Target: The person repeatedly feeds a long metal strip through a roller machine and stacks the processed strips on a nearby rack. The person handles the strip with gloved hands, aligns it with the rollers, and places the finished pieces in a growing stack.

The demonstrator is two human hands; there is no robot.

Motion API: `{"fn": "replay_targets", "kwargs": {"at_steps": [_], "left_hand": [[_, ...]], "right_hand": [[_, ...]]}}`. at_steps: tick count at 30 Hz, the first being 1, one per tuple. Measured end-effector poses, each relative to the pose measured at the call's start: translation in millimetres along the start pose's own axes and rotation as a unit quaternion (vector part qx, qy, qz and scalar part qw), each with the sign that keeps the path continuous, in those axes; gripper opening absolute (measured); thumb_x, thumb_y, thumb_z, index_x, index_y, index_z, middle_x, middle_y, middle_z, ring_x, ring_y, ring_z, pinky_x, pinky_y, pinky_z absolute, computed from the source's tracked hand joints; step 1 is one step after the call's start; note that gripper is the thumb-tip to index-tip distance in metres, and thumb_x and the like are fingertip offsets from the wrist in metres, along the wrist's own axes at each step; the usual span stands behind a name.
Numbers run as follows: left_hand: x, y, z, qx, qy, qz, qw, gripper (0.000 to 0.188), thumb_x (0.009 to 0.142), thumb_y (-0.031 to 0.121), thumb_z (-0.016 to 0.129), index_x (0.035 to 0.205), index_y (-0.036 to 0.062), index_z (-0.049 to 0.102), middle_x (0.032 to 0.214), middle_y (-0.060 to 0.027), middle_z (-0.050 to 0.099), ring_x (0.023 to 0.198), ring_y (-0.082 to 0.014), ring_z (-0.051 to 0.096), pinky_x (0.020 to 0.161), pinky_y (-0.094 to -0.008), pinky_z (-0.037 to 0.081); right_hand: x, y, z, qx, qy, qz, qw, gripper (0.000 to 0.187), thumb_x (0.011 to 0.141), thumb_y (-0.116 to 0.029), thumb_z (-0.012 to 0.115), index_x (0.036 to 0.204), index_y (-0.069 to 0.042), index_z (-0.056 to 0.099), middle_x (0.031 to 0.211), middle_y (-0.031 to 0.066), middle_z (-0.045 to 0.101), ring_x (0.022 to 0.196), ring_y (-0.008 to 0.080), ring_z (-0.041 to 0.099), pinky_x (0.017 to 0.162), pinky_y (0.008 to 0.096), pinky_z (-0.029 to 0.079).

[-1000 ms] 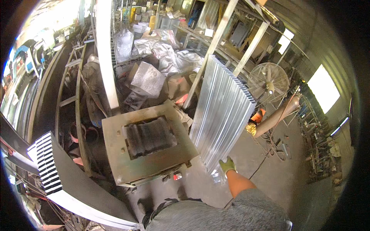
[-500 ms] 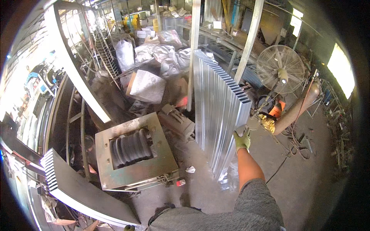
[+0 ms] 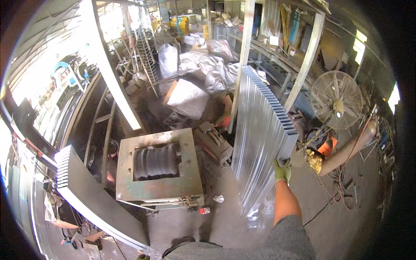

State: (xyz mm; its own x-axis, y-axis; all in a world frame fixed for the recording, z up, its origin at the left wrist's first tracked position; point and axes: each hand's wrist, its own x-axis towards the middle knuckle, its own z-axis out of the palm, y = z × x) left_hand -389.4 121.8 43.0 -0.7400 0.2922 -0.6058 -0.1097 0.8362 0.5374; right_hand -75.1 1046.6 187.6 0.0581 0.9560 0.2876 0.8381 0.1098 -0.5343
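My right hand (image 3: 282, 172), in a yellow-green glove, reaches out at the right and grips the near edge of a metal channel (image 3: 287, 149). That channel belongs to a tall upright stack of ribbed silvery metal channels (image 3: 260, 134), whose stepped ends show along the top. At the bottom edge only a sliver of my gloved left hand (image 3: 143, 257) shows, near the lower end of a second stack of channels (image 3: 99, 208) that leans at the left. The left fingers are hidden.
A square-framed machine with a dark ribbed roller (image 3: 156, 162) stands between the stacks. To the right are a large fan (image 3: 337, 99), a brown cylinder (image 3: 353, 147) and tangled hoses (image 3: 344, 190). Metal posts (image 3: 242, 65) rise ahead, with silvery sacks (image 3: 221, 73) behind.
My view has turned left, so the scene sits further right. The right hand's fingers, spread at the stack's edge before, are now closed on it.
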Motion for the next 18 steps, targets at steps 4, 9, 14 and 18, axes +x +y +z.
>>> {"fn": "replay_targets", "kwargs": {"at_steps": [4,9,14,18], "left_hand": [[3,-9,35,-0.019,0.029,0.06,0.998,0.03,0.106,0.036,0.074,0.111,0.0071,0.08,0.1,-0.0095,0.081,0.095,-0.0228,0.072,0.086,-0.0443,0.058],[5,10,45,0.146,-0.081,0.028,0.986,0.065,0.104,0.054,0.068,0.151,0.0088,0.067,0.153,-0.0176,0.069,0.144,-0.0398,0.061,0.12,-0.0436,0.049],[-42,73,62,-0.041,-0.04,0.008,0.998,0.08,0.099,0.053,0.077,0.156,-0.0003,0.059,0.161,-0.0266,0.058,0.148,-0.0383,0.059,0.122,-0.0453,0.049],[-68,109,64,-0.016,0.055,0.142,0.988,0.092,0.091,0.061,0.082,0.156,0.0007,0.058,0.157,-0.0262,0.061,0.15,-0.0424,0.055,0.125,-0.0485,0.045]], "right_hand": [[-25,15,-19,-0.078,0.08,-0.029,0.993,0.114,0.086,-0.06,0.085,0.168,0.003,0.037,0.161,0.029,0.057,0.149,0.0422,0.056,0.123,0.0479,0.044],[-61,22,-95,0.11,-0.072,-0.046,0.99,0.093,0.091,-0.044,0.086,0.16,0.005,0.048,0.151,0.023,0.066,0.138,0.0348,0.066,0.117,0.0438,0.051],[-94,-27,-158,0.395,-0.155,-0.137,0.895,0.066,0.096,-0.032,0.085,0.145,0.002,0.059,0.133,0.0139,0.074,0.119,0.0273,0.073,0.107,0.0404,0.056],[-121,-101,-180,0.4,-0.156,-0.249,0.868,0.057,0.097,-0.036,0.086,0.134,0.0,0.063,0.119,0.0045,0.072,0.105,0.0191,0.068,0.093,0.0368,0.057]]}}
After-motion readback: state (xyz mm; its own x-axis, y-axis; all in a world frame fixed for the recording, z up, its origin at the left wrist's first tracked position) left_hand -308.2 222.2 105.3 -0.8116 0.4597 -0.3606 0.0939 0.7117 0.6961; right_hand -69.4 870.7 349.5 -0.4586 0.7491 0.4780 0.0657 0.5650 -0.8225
